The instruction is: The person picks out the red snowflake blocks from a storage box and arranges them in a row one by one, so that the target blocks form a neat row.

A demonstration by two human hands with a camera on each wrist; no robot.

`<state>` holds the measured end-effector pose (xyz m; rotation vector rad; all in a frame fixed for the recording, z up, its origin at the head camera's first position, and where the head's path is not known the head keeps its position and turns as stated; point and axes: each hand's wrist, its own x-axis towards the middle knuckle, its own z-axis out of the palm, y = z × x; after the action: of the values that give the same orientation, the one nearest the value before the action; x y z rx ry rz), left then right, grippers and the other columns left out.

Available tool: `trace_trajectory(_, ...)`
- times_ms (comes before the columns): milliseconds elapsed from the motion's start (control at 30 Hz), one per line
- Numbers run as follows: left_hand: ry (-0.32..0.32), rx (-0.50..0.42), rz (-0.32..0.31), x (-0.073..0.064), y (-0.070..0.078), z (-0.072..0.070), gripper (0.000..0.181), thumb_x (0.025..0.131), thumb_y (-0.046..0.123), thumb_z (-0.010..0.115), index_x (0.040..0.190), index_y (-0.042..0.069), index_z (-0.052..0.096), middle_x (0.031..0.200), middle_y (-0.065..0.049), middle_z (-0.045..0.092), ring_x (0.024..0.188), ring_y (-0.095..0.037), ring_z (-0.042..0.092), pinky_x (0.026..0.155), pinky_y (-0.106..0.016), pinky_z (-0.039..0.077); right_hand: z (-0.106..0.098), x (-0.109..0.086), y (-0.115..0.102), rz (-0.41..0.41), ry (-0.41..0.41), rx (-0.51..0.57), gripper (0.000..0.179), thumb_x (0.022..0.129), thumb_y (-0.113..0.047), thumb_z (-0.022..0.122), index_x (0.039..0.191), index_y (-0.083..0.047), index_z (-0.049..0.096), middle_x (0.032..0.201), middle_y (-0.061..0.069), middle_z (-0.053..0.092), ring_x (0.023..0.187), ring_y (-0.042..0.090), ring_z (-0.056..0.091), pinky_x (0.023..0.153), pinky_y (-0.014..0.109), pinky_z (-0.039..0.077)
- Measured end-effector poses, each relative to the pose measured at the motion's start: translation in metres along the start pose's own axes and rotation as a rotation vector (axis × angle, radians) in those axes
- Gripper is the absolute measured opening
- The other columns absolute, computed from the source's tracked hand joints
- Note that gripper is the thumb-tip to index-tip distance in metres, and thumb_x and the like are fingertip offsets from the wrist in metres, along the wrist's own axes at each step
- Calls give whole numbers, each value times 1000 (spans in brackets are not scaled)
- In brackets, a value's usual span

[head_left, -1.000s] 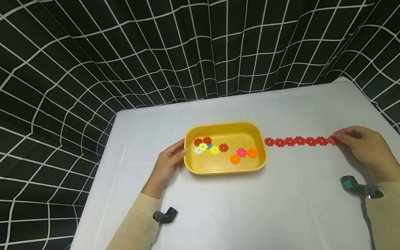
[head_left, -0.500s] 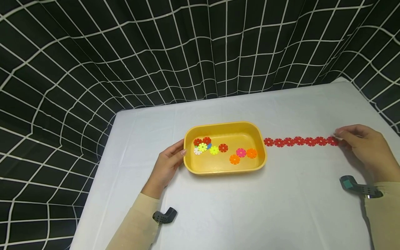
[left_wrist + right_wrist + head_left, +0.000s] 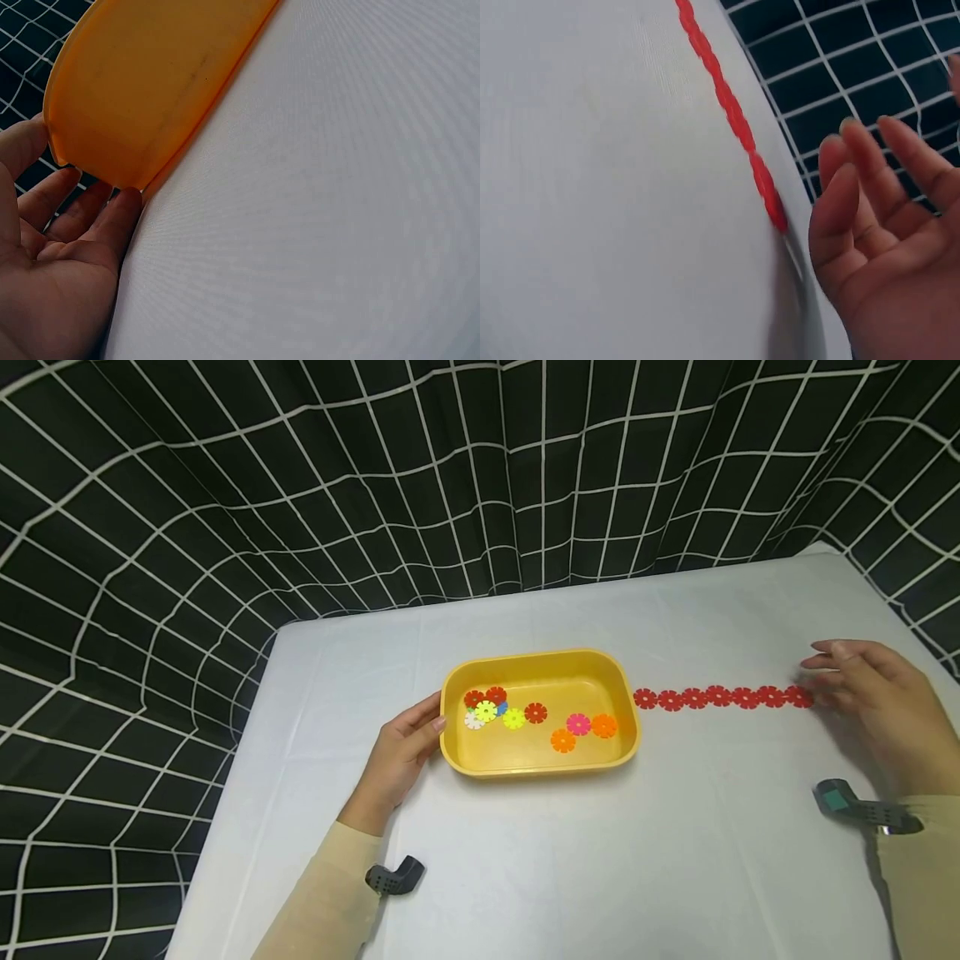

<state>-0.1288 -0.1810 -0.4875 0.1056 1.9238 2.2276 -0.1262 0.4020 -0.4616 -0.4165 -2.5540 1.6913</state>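
My left hand [image 3: 393,762] grips the left end of a yellow plastic tray [image 3: 525,770], thumb at the rim and fingers against the outer wall, as the left wrist view also shows. From the tray's right side a row of several red notched flower discs [image 3: 717,696] runs along the cloth; it appears as a red chain [image 3: 739,124] in the right wrist view. At the row's right end my right hand [image 3: 881,706] hovers, holding nothing, fingers loosely bent and apart from the discs. Whether neighbouring discs interlock is too small to tell.
Inside the tray lie loose flower discs: red [image 3: 536,713], orange [image 3: 604,726], pink [image 3: 578,724], yellow [image 3: 513,718], white [image 3: 474,721] and a partly covered blue one [image 3: 502,709]. A white cloth [image 3: 600,868] covers the table. Black curtains with white grid lines [image 3: 480,485] hang behind it.
My right hand was pinching at the last red disc; it has let go and lifted slightly away, its fingers spreading. The left hand and tray stay where they were.
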Motion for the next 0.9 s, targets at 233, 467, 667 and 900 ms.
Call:
trace_trajectory(233, -3, -3, 3, 0, -1, -1, 51, 110, 7, 65, 158, 0, 54, 158, -15, 57, 146, -27, 53, 114, -37, 50, 8, 0, -8, -176, -137, 250, 38, 119, -31, 47, 153, -16, 55, 135, 2, 66, 108, 10, 71, 83, 12, 56)
trace_trajectory(467, 1, 6, 4, 0, 0, 0, 50, 110, 8, 65, 158, 1, 54, 158, -14, 57, 146, -26, 53, 115, -36, 49, 28, -2, -22, -245, -270, 386, 40, 119, -23, 43, 157, -11, 50, 144, 10, 62, 118, 17, 69, 89, 19, 59)
trace_trajectory(667, 4, -1, 6, 0, 2, 1, 50, 110, 6, 65, 158, 1, 55, 158, -14, 57, 145, -27, 54, 114, -36, 50, 45, -8, -38, -328, -419, 416, 44, 119, -14, 34, 160, -5, 46, 150, 17, 58, 126, 23, 67, 95, 26, 60)
trace_trajectory(900, 5, -6, 1, 0, 1, 0, 50, 110, 7, 65, 158, 0, 55, 158, -14, 57, 145, -27, 54, 114, -36, 50, 68, -19, -55, -418, -552, 430, 47, 118, -12, 29, 162, -1, 43, 153, 21, 54, 130, 27, 64, 100, 29, 59)
